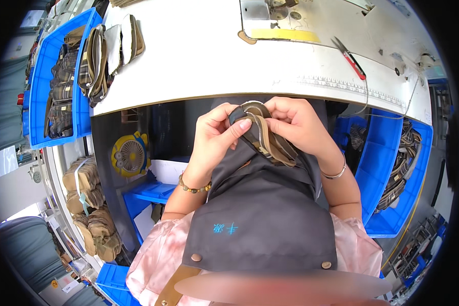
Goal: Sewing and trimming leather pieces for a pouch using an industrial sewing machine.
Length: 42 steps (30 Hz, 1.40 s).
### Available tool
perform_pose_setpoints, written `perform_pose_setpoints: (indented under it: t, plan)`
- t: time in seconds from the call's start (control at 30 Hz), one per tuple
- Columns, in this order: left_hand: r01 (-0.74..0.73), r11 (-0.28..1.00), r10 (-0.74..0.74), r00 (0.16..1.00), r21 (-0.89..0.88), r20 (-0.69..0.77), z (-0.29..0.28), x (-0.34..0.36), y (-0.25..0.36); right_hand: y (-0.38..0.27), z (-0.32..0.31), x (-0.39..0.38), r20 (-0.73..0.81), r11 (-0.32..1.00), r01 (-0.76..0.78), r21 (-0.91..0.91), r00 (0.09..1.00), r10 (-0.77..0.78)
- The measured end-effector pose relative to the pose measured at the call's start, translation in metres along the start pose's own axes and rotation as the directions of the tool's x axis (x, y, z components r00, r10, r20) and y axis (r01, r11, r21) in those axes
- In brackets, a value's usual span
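Observation:
Over my lap, just off the table's front edge, I hold a small brown zippered fabric pouch (262, 135) between both hands. My left hand (217, 135) pinches its dark left end, thumb on top. On the other side, my right hand (296, 125) grips the upper right edge with thumb and fingers. The metal zipper runs in a curve down the middle of the pouch, and the lower part hangs over my dark apron (265, 214). What the fingertips press on underneath is hidden.
A white sewing table (188, 66) spans the front, with a sewing machine plate (290, 20) and red-handled thread snips (353, 61). More pouches (99, 61) lie at its left end. Blue bins of plaid pieces stand left (38, 97) and right (377, 163). A small yellow fan (130, 154) sits under the table.

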<state>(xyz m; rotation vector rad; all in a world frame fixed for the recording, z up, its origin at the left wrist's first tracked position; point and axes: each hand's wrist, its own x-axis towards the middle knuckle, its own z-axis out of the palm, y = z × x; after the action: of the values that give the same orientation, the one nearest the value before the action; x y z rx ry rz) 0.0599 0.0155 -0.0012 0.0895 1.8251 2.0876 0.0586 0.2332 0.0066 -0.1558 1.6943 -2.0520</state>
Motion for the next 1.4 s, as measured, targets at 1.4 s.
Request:
perform_pose_setpoints:
  t: [1.4]
  plan:
    - [0.112, 0.909, -0.072, 0.991, -0.401, 0.114, -0.036, 0.009, -0.052, 0.030, -0.128, -0.183, -0.992, 0.578, 0.811, -0.090, -0.025, -0.120]
